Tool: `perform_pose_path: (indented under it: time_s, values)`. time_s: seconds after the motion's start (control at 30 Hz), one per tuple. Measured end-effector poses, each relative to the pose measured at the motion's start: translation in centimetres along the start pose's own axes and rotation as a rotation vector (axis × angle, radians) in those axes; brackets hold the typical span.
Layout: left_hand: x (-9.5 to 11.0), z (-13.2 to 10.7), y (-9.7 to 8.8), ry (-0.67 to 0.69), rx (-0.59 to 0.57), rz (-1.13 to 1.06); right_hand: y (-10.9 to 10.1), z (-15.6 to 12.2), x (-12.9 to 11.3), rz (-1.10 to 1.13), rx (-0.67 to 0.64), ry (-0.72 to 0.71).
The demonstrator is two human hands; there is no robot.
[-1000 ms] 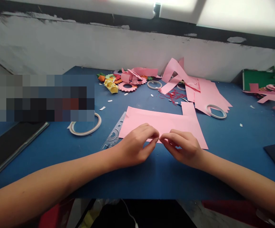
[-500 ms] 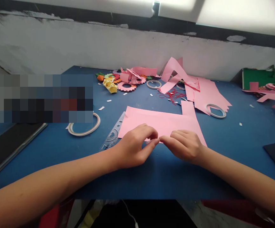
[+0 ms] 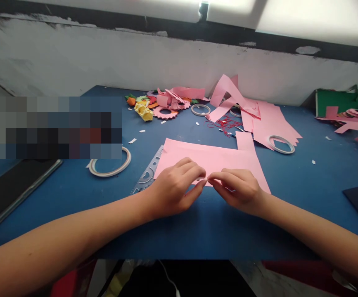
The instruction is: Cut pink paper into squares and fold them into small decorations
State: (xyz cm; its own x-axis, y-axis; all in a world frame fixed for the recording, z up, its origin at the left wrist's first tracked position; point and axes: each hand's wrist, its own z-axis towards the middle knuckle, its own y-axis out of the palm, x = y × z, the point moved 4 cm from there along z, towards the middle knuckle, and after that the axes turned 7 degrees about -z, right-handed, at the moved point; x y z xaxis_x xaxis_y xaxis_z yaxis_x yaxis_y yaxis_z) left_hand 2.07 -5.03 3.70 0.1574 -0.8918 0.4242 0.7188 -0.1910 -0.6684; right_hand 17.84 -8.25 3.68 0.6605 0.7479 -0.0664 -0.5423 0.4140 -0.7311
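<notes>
My left hand (image 3: 181, 185) is closed in a pinch, thumb against fingertips, above the near edge of a pink paper sheet (image 3: 197, 154). Facing it, my right hand (image 3: 237, 187) pinches too, and the fingertips of both hands meet or nearly meet. A tiny pale bit shows between them, too small to name. The sheet lies flat on the blue table under my fingers. Partly beneath its left side sticks out a clear plastic stencil ruler (image 3: 148, 174) with cut-out shapes.
A tape roll (image 3: 126, 163) lies left, another roll (image 3: 281, 145) on stacked pink paper (image 3: 268, 119) at right. Farther back are paper cogs (image 3: 165, 112), folded yellow paper (image 3: 143, 111) and tangled red thread (image 3: 225, 123). A dark flat object (image 3: 14, 189) sits at the left edge.
The right hand's fingers have straightened and lifted a little from their curl. The left fingers have shifted slightly, with both pinches still together at the sheet's near edge.
</notes>
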Motion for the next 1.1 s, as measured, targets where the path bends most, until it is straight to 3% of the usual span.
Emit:
perform_pose_path:
  time_s: [0.23,0.43,0.6,0.77,0.93,1.0,1.1]
  values:
    - [0.1,0.0,-0.1,0.100,0.019,0.113,0.0,0.5,0.1,0.176,-0.037,0.158]
    - [0.1,0.2,-0.1,0.122,-0.041,0.120,0.0,0.5,0.3,0.241,-0.079,0.236]
    - [0.1,0.3,-0.1,0.029,-0.038,-0.020,0.2,0.4,0.2,0.217,-0.091,0.247]
    - [0.1,0.3,-0.1,-0.249,-0.034,-0.301,0.1,0.0,-0.4,0.059,-0.009,0.063]
    - [-0.6,0.0,0.6,-0.640,-0.087,-0.669,-0.6,0.0,-1.7,-0.280,-0.019,-0.369]
    - [-0.9,0.0,0.8,-0.688,-0.102,-0.733,-0.8,0.1,-2.0,-0.331,-0.039,-0.476]
    - [-1.3,0.1,1.0,-0.695,-0.107,-0.726,-0.7,0.2,-1.6,-0.340,-0.055,-0.431]
